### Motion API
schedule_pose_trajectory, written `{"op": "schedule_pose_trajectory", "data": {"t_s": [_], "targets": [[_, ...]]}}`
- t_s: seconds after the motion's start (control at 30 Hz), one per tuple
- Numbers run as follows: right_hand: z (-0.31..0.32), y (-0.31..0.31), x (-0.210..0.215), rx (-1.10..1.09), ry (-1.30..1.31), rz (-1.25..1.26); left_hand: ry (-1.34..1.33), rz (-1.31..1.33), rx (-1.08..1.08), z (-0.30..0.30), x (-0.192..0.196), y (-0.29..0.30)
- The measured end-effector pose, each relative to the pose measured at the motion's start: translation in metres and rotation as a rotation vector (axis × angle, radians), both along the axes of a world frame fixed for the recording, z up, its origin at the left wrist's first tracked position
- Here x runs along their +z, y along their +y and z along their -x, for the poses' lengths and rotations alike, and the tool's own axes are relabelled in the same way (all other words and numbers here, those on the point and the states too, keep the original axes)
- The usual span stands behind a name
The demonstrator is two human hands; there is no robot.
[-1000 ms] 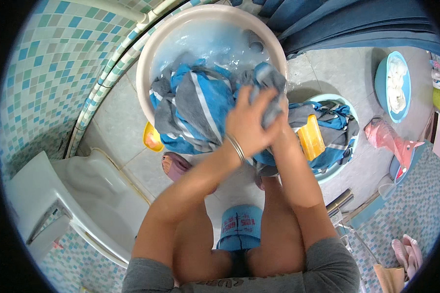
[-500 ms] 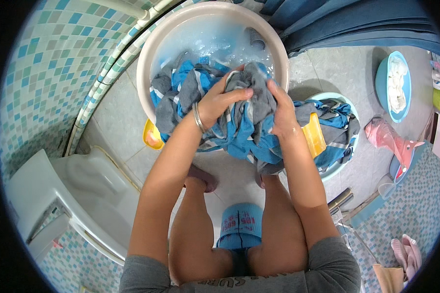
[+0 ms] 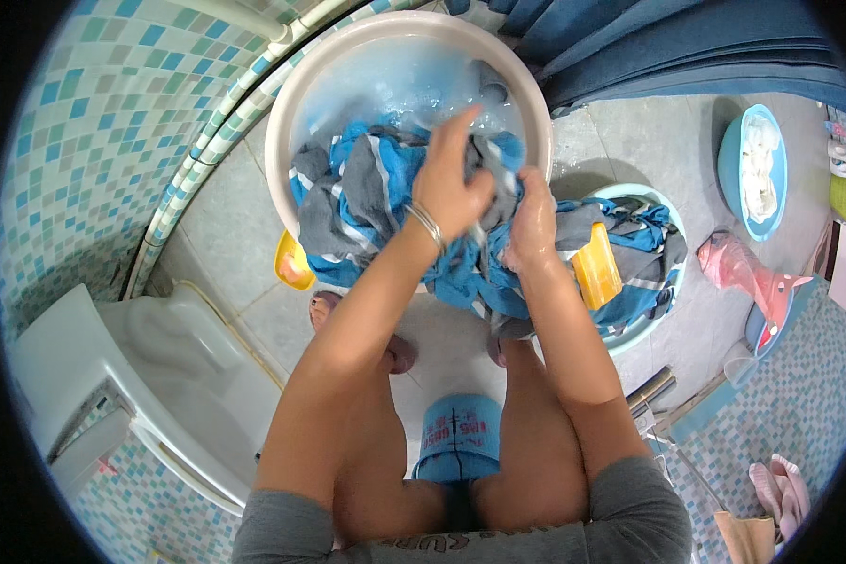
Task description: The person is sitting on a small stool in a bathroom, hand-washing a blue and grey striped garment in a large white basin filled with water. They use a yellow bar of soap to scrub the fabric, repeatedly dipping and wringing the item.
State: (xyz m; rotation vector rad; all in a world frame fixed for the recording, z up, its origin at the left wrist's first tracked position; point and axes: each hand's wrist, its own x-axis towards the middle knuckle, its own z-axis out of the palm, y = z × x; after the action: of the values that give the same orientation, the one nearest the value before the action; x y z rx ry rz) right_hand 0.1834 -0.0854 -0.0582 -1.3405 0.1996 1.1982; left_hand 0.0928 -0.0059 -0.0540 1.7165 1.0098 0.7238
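Observation:
A wet blue and grey cloth with white stripes lies bunched over the near side of a large pale tub holding cloudy water. My right hand grips a fold of it at the tub's right side. Above the same bundle is my left hand, wearing bangles, blurred by motion, its thumb and fingers apart and apparently off the cloth. A yellow plastic piece shows beside my right wrist. Another yellow part sticks out left of the bundle. Whether the two join under the cloth is hidden.
Right of the tub stands a light-blue basin of similar cloth. Farther right are a blue basin with white laundry and a pink plastic bag. A squat toilet lies left; a blue bucket is between my legs. Dark blue curtain hangs back right.
My left hand has come off the cloth that both hands were holding and turned over it in a blur. My right hand keeps its hold, slightly lower. My left foot shows more.

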Motion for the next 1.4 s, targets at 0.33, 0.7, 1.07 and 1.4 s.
{"op": "schedule_pose_trajectory", "data": {"t_s": [0.33, 0.7, 1.07, 1.4], "targets": [[-0.012, -0.01, 0.0, 0.218, -0.035, -0.005, 0.211, -0.173, -0.173, 0.001, -0.004, 0.0], [-0.008, -0.012, 0.014, 0.663, -1.254, -0.044, 0.372, -0.293, -0.149, 0.081, 0.013, -0.002], [-0.052, -0.015, 0.013, 0.656, -0.597, 0.147, 0.749, -0.242, -0.279, 0.125, 0.005, 0.049], [-0.093, -0.031, 0.023, 0.14, 0.311, -0.243, 0.629, -0.394, -0.44, 0.06, 0.043, 0.013]]}}
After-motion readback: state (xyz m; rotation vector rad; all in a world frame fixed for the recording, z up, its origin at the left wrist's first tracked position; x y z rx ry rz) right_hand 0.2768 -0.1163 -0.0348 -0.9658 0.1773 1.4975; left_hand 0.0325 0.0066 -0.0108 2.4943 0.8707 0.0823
